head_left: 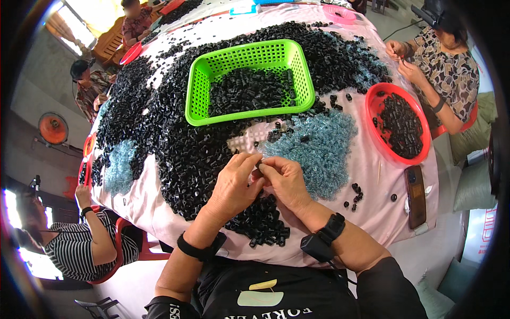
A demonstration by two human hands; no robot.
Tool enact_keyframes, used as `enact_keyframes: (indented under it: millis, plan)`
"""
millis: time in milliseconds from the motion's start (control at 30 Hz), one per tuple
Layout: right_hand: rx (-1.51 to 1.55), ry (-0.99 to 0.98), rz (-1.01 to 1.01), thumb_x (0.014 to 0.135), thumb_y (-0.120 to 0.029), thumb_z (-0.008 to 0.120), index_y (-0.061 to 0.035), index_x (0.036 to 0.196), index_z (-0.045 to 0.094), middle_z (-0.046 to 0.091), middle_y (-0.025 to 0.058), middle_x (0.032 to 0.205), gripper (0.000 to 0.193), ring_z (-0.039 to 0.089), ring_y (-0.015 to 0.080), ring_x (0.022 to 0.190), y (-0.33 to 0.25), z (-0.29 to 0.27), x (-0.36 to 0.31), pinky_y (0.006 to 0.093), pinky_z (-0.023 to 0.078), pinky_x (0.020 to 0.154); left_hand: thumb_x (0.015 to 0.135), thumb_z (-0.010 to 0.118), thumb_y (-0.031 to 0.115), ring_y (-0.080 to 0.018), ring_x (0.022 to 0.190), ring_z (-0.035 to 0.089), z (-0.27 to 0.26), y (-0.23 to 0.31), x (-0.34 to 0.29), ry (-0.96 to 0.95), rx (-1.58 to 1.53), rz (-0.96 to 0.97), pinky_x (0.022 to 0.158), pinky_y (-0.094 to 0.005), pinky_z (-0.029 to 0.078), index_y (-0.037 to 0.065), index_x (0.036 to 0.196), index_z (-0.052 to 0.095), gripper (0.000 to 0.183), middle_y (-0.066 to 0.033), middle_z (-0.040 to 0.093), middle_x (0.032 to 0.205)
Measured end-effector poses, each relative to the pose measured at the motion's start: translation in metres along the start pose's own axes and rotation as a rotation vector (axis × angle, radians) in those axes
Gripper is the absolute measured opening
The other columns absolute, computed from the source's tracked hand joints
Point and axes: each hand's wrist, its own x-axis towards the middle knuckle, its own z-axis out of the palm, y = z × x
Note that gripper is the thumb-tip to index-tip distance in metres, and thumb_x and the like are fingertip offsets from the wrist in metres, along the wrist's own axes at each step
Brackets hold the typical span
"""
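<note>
My left hand (235, 183) and my right hand (287, 182) meet over the near middle of the table, fingertips pressed together. Between them shows a small black plastic piece (258, 165), mostly hidden by the fingers; both hands pinch it. Under and left of my hands spreads a big heap of small black cylindrical plastic pieces (186, 170). Just right of my right hand lies a pile of small clear bluish rings (324, 154). Beyond the hands, a green slotted basket (249, 115) stands on the heap, holding more black pieces.
A red basin (370, 114) of black pieces stands at the right, with a phone (416, 196) nearer me. Another bluish pile (121, 167) lies at the left. A pink cloth covers the table (143, 204). Several people sit around it, including a person (446, 58) at the right.
</note>
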Motion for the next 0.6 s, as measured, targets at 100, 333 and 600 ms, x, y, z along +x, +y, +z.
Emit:
enact_keyframes:
  millis: [100, 333, 600]
  plan:
    - [0.014, -0.003, 0.000, 0.102, -0.012, 0.061, 0.0014, 0.100, 0.071, 0.071, 0.0030, 0.086, 0.016, 0.064, 0.0061, 0.072, 0.0009, 0.0027, 0.0006, 0.0207, 0.053, 0.063, 0.075, 0.078, 0.003, -0.0375, 0.094, 0.068, 0.0036, -0.0031, -0.0024, -0.011, 0.022, -0.033, 0.082, -0.0410, 0.056, -0.003, 0.115, 0.065, 0.042, -0.0195, 0.067, 0.105]
    - [-0.144, -0.005, 0.003, 0.103, -0.013, 0.060, 0.0021, 0.097, 0.072, 0.069, 0.0008, 0.080, 0.020, 0.061, 0.0049, 0.070, -0.0022, 0.0005, 0.0006, 0.0197, 0.049, 0.060, 0.076, 0.078, 0.004, -0.0374, 0.091, 0.068, 0.0018, -0.0054, -0.0013, 0.033, 0.070, -0.055, 0.079, -0.0417, 0.057, -0.003, 0.110, 0.066, 0.037, -0.0196, 0.068, 0.103]
    - [-0.156, -0.021, -0.006, 0.102, -0.015, 0.062, 0.0012, 0.094, 0.073, 0.069, -0.0001, 0.077, 0.022, 0.058, 0.0038, 0.064, -0.0024, -0.0007, 0.0016, 0.0195, 0.046, 0.055, 0.076, 0.077, 0.004, -0.0381, 0.090, 0.068, 0.0024, -0.0053, -0.0021, 0.015, 0.067, -0.024, 0.079, -0.0418, 0.057, -0.003, 0.110, 0.066, 0.036, -0.0206, 0.068, 0.101]
